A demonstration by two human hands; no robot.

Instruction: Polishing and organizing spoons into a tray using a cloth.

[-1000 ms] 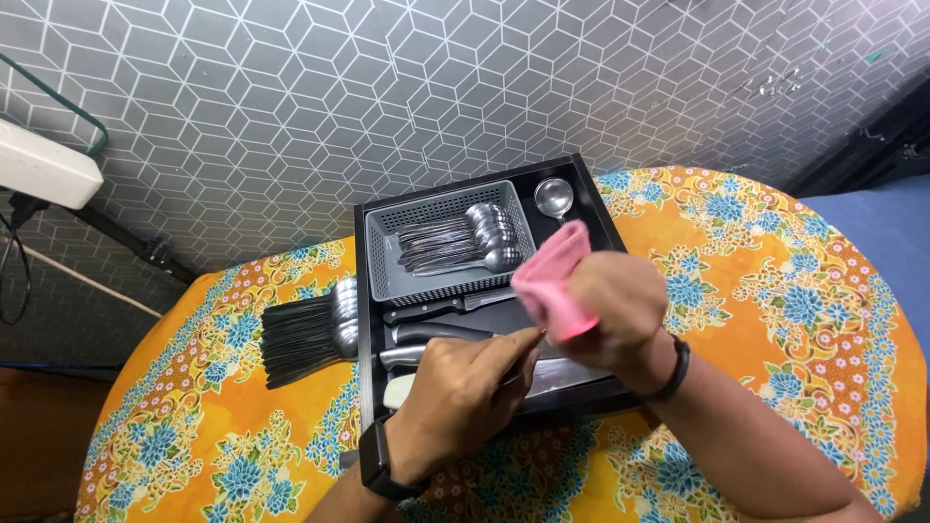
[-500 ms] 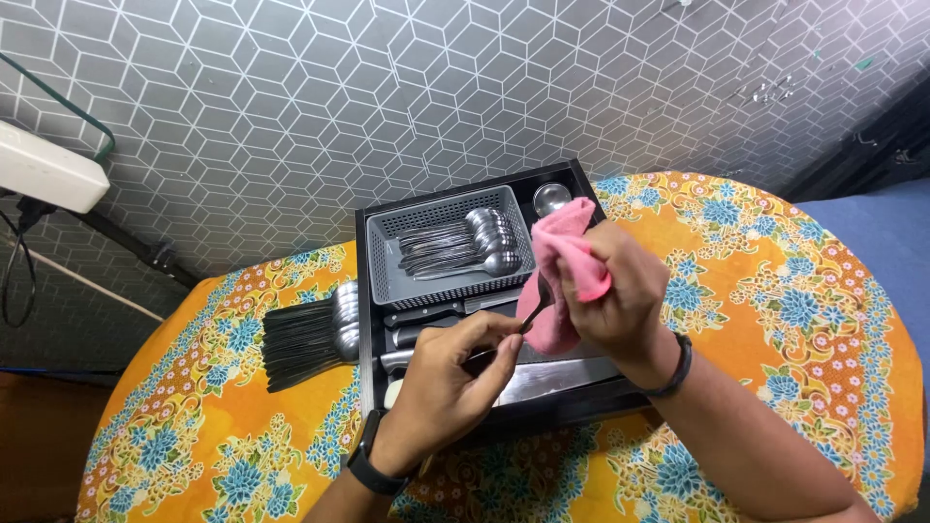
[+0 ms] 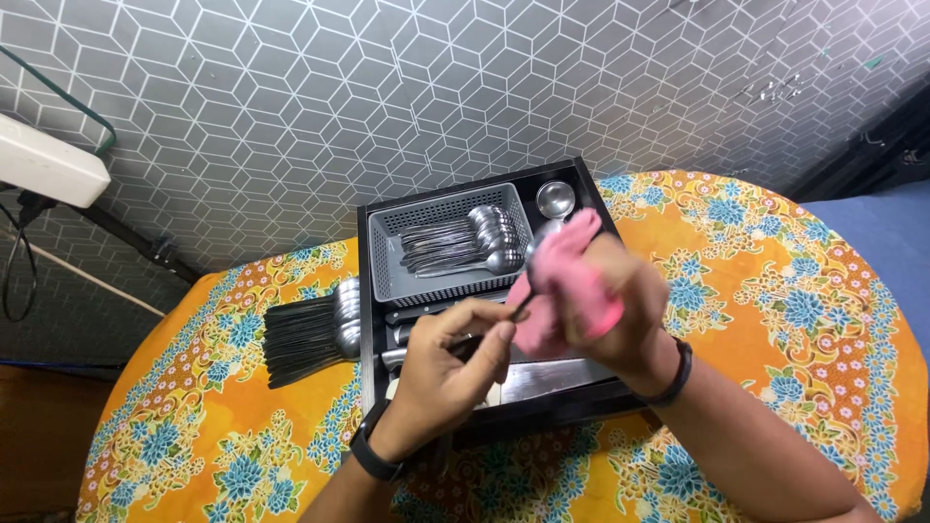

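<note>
Grey wall tiles in a cube pattern back a round table under an orange floral tablecloth. On it sits a black cutlery tray with several compartments.

Left hand: fingers pinched shut on the dark handle end of a spoon, which runs up and to the right over the tray. Right hand: closed around a pink cloth, and the cloth is wrapped over the spoon's upper end. The bowl is mostly hidden inside the fabric; a sliver of bright metal shows at the cloth's top edge. The right hand is motion-blurred, so finger placement cannot be told exactly. Both hands are close together, joined by the spoon, and held above the tray, not resting on it.

Done pile, by judgement: a grey perforated basket in the tray's rear compartment holds a neat stack of steel spoons, bowls to the right.

Left to do, by judgement: a fanned bundle of dark-handled spoons lies on the tablecloth just beside the tray's left wall, bowls toward the tray. The two piles look comparable in number, so the wiping seems roughly midway.

Other contents: a small round steel bowl in the rear right compartment; knives with dark handles in the slots in front of the basket, partly covered by the hands. Whether these have been wiped cannot be told.
</note>
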